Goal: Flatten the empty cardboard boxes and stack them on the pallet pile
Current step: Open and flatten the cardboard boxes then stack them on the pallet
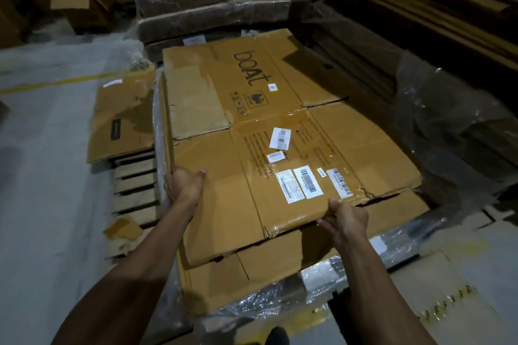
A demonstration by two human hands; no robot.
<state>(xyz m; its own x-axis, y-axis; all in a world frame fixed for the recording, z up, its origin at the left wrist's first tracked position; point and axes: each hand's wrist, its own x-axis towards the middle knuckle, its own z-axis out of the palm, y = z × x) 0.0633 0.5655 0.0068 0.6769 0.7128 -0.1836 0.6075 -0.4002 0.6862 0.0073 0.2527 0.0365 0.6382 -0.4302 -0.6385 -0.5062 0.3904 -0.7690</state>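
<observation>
I have both hands clamped on the flattened box (280,131), which lies on top of the cardboard pile (224,283). My left hand (185,185) grips its left edge near the front corner, and my right hand (346,217) pinches its front edge. Plastic wrap (378,249) spreads under the pile's front right corner. Another flat box (123,120) lies beside the pile's left edge.

Both forearms are bare with no sleeves showing, the left hand (185,182) and right hand (347,217) ungloved, without rings.
</observation>
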